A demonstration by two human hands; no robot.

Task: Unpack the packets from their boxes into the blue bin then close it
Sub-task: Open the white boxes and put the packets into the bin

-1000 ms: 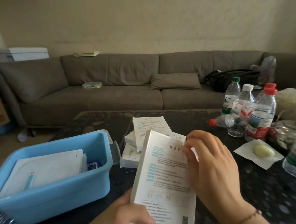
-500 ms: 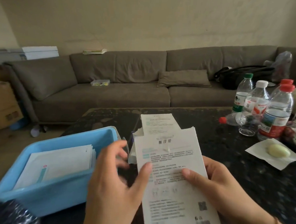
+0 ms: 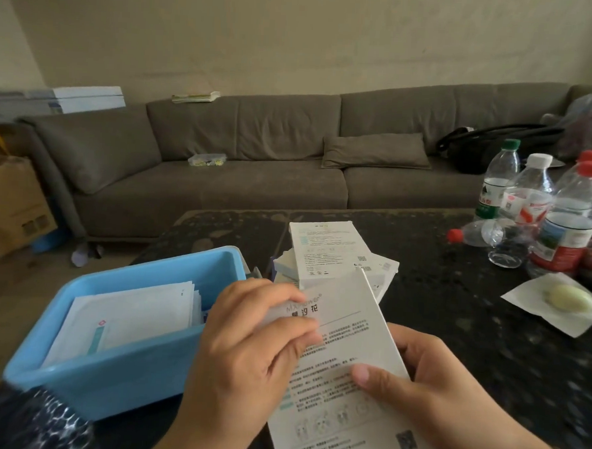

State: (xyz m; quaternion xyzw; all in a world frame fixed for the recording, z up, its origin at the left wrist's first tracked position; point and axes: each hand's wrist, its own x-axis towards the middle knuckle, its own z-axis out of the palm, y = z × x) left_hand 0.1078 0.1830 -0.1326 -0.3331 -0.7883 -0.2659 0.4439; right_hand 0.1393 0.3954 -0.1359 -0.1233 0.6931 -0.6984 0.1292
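Left hand: the left hand [image 3: 247,342] is pinching the top end of the white box [image 3: 345,364], fingers curled over its upper left edge.
Right hand: the right hand [image 3: 440,379] is gripping the same box from its right side, thumb lying flat across the printed face.
White box: being held above the worktop [image 3: 453,335] at 6 o'clock, tilted, just right of the bin.
Blue bin [image 3: 115,379]: sitting open at 8 o'clock, with flat white packets [image 3: 128,315] standing inside.
Other boxes [image 3: 327,253]: lying stacked at centre, beyond the held box.
Bottles [image 3: 542,209]: standing grouped at 2 o'clock.
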